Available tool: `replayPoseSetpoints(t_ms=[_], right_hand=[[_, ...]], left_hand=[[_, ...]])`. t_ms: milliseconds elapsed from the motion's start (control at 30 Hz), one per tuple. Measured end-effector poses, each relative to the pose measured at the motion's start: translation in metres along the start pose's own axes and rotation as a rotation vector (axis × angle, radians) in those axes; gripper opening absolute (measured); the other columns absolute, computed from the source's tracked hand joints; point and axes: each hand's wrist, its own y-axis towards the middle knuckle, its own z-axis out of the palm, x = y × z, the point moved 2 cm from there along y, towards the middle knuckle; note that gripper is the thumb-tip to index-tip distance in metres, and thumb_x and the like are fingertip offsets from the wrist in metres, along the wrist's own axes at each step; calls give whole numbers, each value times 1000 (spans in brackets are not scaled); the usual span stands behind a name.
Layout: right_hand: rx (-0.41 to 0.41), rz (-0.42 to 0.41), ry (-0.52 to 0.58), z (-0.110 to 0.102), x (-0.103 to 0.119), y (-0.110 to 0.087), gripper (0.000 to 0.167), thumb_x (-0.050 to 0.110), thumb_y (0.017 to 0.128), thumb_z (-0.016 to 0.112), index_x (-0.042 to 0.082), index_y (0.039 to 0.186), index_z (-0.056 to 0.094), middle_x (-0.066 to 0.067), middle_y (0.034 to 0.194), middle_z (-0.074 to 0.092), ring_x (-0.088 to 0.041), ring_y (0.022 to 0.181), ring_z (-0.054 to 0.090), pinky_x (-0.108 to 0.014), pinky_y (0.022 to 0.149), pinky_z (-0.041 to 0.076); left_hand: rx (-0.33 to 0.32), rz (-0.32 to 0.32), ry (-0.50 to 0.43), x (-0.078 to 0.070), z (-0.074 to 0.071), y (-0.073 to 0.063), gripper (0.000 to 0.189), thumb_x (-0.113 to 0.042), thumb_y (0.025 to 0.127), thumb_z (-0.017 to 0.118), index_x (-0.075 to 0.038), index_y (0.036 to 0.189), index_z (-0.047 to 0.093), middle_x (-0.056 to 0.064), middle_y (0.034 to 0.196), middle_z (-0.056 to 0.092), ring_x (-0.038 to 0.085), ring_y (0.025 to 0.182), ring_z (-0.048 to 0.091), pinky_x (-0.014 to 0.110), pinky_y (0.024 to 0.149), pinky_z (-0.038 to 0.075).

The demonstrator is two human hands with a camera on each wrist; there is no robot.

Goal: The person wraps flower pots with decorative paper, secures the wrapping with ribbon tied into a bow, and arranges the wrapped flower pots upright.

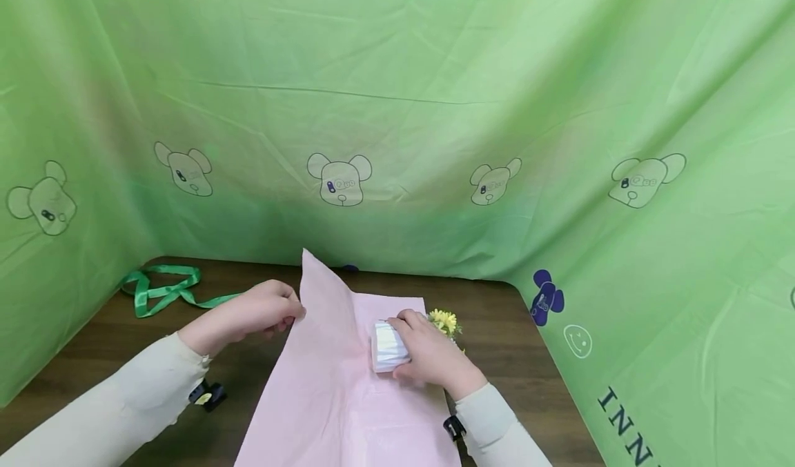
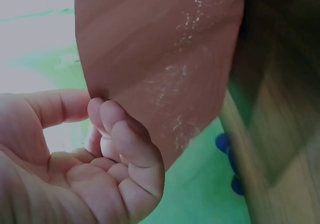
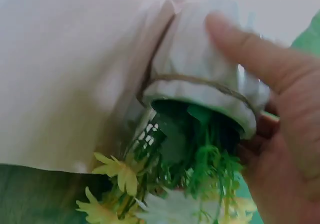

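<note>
A sheet of pink wrapping paper (image 1: 323, 384) lies over the table with its left side lifted. My left hand (image 1: 263, 312) pinches that raised edge between thumb and fingertips, as the left wrist view shows on the paper (image 2: 150, 49). On the right half of the sheet a white flowerpot (image 1: 388, 346) lies on its side, its base toward the left. My right hand (image 1: 428, 350) grips it, the thumb along its wall in the right wrist view. A brown cord (image 3: 200, 82) circles the pot near its rim. Yellow flowers (image 1: 444, 322) and greenery stick out of its mouth, partly hidden behind the hand.
A green ribbon (image 1: 164, 291) lies in loose loops at the back left of the brown wooden table (image 1: 497, 329), one end running to behind the left wrist. Green printed cloth (image 1: 397, 108) hangs around the table's back and sides.
</note>
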Motion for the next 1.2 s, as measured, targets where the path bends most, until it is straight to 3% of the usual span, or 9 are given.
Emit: replayPoseSetpoints(t_ms=[133,300,500,833,1200], right_hand=[[24,-18,84,-7,-6,-3,71,31,84,83,7,144,54,-5,137,54,-19,120,57,-39,106,48],[26,-19,95,-16,-6,-1,60,28,82,86,7,134,62,-3,129,59,-17,110,61,-38,100,52],[28,12,51,-19,-4,4,60,30,76,90,7,126,67,-2,122,63,-17,104,62,-36,96,53],[25,30,68,-17,-5,10,59,33,73,90,11,123,68,0,121,64,-14,102,61,-35,94,53],[16,21,88,-17,-8,10,60,34,71,93,9,119,67,-2,117,63,-14,97,61,-34,90,53]], left_hand=[[-14,29,-12,-12,5,4,20,-9,85,59,-9,66,52,2,60,51,13,52,43,27,50,37],[-48,67,-18,-30,17,8,15,-9,85,61,-7,70,56,3,65,56,14,56,49,28,52,42],[-65,78,-20,-53,34,13,11,-10,85,63,-6,75,63,2,65,57,12,54,49,25,49,39],[-129,173,176,-80,57,26,13,-17,84,66,-13,71,67,-4,59,58,10,57,53,25,53,41],[-100,240,165,-103,92,40,14,-14,82,65,-14,68,68,-5,64,62,11,58,51,25,53,40]])
